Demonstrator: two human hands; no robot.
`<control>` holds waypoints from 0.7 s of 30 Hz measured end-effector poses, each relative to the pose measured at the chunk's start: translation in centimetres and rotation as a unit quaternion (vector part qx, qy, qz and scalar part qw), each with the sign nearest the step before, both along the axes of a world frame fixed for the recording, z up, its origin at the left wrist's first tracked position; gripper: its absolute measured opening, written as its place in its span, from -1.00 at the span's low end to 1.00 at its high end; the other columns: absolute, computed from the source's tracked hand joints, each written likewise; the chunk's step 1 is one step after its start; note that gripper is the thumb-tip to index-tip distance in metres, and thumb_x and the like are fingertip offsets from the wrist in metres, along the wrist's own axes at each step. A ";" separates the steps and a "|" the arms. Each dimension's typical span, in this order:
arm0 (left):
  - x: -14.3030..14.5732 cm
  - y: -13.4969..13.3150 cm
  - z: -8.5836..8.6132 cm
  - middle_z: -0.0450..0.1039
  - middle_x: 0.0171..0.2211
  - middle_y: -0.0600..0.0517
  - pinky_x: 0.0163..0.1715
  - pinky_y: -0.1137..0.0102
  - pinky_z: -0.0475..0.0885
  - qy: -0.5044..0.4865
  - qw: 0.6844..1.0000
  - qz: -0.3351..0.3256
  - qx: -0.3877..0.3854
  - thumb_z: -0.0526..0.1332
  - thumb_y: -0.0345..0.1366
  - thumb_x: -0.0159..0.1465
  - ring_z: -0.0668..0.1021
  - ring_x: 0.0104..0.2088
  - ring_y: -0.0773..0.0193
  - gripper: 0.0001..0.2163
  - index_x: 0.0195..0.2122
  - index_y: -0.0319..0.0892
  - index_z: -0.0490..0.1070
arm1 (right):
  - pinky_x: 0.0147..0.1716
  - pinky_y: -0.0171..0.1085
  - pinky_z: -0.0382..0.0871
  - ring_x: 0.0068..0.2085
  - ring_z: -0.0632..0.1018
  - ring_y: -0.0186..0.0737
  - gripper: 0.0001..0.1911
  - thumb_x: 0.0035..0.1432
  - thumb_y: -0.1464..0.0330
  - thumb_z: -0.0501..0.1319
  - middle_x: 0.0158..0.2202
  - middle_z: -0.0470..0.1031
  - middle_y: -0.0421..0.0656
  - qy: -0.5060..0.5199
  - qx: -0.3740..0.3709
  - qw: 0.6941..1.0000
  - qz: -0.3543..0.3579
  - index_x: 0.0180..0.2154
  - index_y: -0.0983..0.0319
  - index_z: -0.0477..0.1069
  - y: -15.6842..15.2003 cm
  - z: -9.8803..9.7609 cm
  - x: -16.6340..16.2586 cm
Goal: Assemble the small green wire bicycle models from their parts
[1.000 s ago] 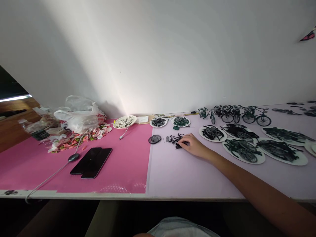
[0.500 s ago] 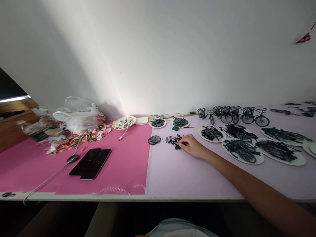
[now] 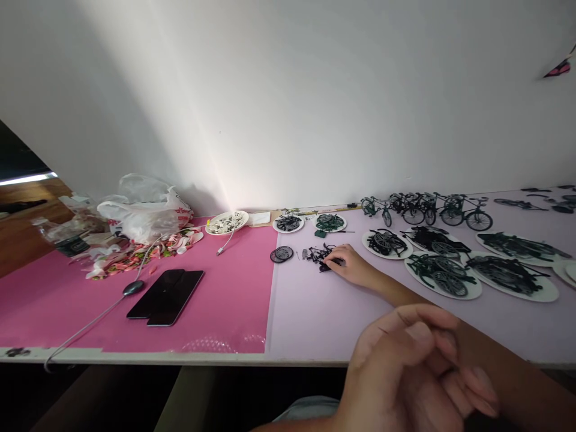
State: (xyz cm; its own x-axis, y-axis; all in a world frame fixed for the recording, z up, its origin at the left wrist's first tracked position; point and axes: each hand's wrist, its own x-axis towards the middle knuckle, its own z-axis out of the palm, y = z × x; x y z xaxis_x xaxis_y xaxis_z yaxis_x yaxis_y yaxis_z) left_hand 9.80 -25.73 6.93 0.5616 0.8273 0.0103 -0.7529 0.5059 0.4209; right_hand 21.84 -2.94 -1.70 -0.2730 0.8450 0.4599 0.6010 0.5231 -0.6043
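Note:
My left hand (image 3: 414,366) is raised close to the camera at lower right, palm partly showing, fingers loosely curled and apart. Nothing shows in it. On the pale lilac tabletop, my right hand (image 3: 350,264) has its fingers together on a small black piece, at the right end of a cluster of black toy bicycle parts (image 3: 317,254). Its fingertips partly cover that piece. Two black spoked wheels (image 3: 282,254) lie overlapping to the left of the cluster. A small dark green piece (image 3: 320,234) lies behind it.
White plates of bicycle parts (image 3: 443,275) stand to the right, below several assembled toy bicycles (image 3: 465,213). Two smaller plates (image 3: 288,224) sit near the wall. On the pink half lie two phones (image 3: 166,297), a cable (image 3: 101,316), petal-like scraps (image 3: 130,258) and a plastic bag (image 3: 146,213).
My left hand has come up into view at lower right, in front of my right forearm. The right hand stays at the black parts with hardly any movement.

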 end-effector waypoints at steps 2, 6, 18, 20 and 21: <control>-0.3 0.9 3.2 0.36 -0.38 0.01 -0.38 0.40 0.38 -0.017 1.000 -0.001 -0.017 0.44 -0.07 0.07 0.48 -0.45 0.33 -0.63 -0.23 -0.26 0.54 | 0.16 0.00 0.29 0.06 0.46 0.04 -0.75 0.26 0.16 0.24 -0.15 0.64 -0.08 -0.004 -0.002 1.000 -0.001 -0.21 0.11 0.65 -0.1 0.1 0.0; -1.1 1.1 4.7 0.37 -0.37 0.02 -0.33 0.41 0.38 0.009 0.999 0.007 -0.041 0.47 -0.12 0.06 0.46 -0.42 0.35 -0.64 -0.23 -0.27 0.53 | 0.17 -0.02 0.29 0.07 0.46 0.01 -0.75 0.27 0.18 0.23 -0.14 0.63 -0.09 -0.007 -0.013 1.000 0.005 -0.19 0.11 0.65 -0.3 0.3 0.0; -1.2 0.1 2.9 0.47 -0.55 0.03 -0.43 0.39 0.42 0.099 0.991 -0.056 0.067 0.49 0.12 0.03 0.66 -0.41 0.12 -0.52 -0.24 -0.20 0.64 | 0.15 0.03 0.29 0.08 0.44 0.08 -0.74 0.29 0.19 0.22 -0.14 0.65 -0.07 -0.018 -0.023 1.000 0.008 -0.19 0.12 0.66 -0.3 0.7 -0.2; -1.7 -0.4 3.1 0.51 -0.53 -0.01 -0.46 0.35 0.44 0.104 0.989 -0.083 0.069 0.44 0.19 0.04 0.68 -0.40 0.05 -0.48 -0.25 -0.22 0.67 | 0.15 0.04 0.29 0.07 0.45 0.08 -0.75 0.28 0.19 0.22 -0.13 0.64 -0.07 -0.017 -0.020 1.000 0.006 -0.19 0.11 0.66 -0.2 0.6 -0.1; -1.9 -0.7 3.1 0.53 -0.51 -0.03 -0.47 0.33 0.45 0.107 0.987 -0.095 0.072 0.42 0.21 0.05 0.69 -0.38 0.00 -0.46 -0.25 -0.23 0.68 | 0.15 0.04 0.29 0.07 0.45 0.09 -0.75 0.28 0.19 0.23 -0.13 0.64 -0.07 -0.016 -0.017 1.000 0.005 -0.19 0.10 0.66 -0.2 0.5 -0.1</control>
State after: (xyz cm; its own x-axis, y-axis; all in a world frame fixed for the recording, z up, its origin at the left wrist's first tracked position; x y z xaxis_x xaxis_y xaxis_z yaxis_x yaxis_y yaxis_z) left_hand 7.86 -26.42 10.00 0.7089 0.7052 -0.0159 -0.5355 0.5527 0.6386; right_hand 21.79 -3.12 -1.25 -0.2957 0.8568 0.4225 0.6152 0.5091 -0.6019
